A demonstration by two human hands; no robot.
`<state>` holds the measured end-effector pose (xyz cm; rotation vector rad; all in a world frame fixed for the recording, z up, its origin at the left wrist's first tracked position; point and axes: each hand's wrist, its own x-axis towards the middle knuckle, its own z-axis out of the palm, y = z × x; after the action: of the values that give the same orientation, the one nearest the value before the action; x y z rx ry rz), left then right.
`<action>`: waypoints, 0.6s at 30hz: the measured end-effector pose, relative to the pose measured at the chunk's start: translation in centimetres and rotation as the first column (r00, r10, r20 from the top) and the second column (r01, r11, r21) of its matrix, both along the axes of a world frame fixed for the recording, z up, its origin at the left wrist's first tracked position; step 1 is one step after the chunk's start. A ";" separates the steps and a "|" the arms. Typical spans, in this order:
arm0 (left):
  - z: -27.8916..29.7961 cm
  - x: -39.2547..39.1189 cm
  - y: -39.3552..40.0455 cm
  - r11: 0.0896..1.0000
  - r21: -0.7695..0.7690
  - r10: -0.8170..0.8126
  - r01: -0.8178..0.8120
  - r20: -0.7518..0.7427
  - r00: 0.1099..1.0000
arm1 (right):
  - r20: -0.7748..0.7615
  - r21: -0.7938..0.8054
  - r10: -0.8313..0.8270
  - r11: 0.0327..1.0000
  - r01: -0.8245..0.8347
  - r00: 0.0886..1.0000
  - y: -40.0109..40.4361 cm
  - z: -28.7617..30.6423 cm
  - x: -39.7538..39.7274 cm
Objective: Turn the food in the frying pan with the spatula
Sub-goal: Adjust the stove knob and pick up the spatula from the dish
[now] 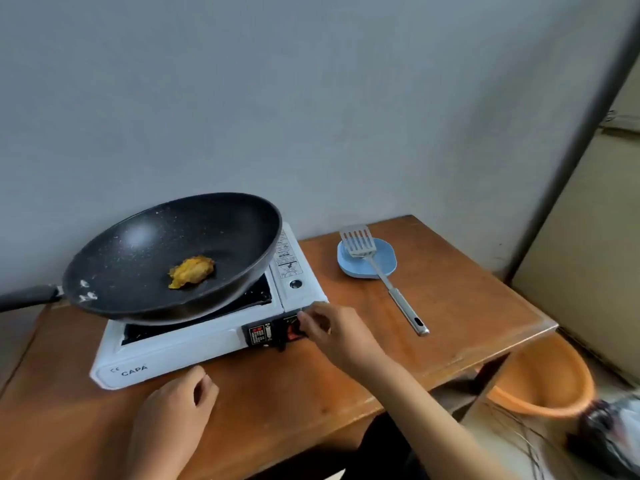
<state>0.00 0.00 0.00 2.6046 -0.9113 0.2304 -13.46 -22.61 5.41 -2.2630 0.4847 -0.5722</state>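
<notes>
A black frying pan (pixel 145 244) sits on a white portable gas stove (pixel 166 351), its handle pointing left. One yellow-orange piece of food (pixel 191 271) lies in the pan's middle. A metal slotted spatula (pixel 381 278) rests to the right, blade on a light blue dish (pixel 382 263), handle toward me on the table. My right hand (pixel 332 329) pinches the control knob on the stove's front panel. My left hand (pixel 180 407) rests on the wooden table in front of the stove, fingers loosely curled, holding nothing.
The wooden table (pixel 467 306) stands against a grey wall. An orange basin (pixel 543 379) sits on the floor below the table's right edge. A beige panel (pixel 588 254) rises at the far right.
</notes>
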 end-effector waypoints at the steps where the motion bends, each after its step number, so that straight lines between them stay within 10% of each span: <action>1: 0.0 0.0 0.1 1.000 -0.022 0.003 -0.003 0.001 1.000 | 0.028 -0.019 -0.024 1.000 0.025 0.999 -1.1 0.6 -0.4; 6: 0.1 0.1 0.4 0.999 -0.001 0.039 -0.039 -0.047 0.998 | 0.021 -0.139 -0.331 0.934 0.330 0.944 -7.3 2.5 -2.7; 10: 0.1 0.1 0.4 0.999 -0.016 0.047 -0.049 -0.071 0.996 | -0.328 -0.274 -0.476 0.874 0.401 0.816 -10.4 1.9 -4.2; 18: 0.0 0.1 0.5 0.998 -0.019 0.053 -0.054 -0.070 0.996 | -0.458 -0.054 -0.460 0.868 0.493 0.760 -10.9 -0.6 -4.5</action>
<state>0.11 0.49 0.00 2.6031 -0.8122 0.1619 -17.91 -33.53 4.82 -2.1980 1.3320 -0.2396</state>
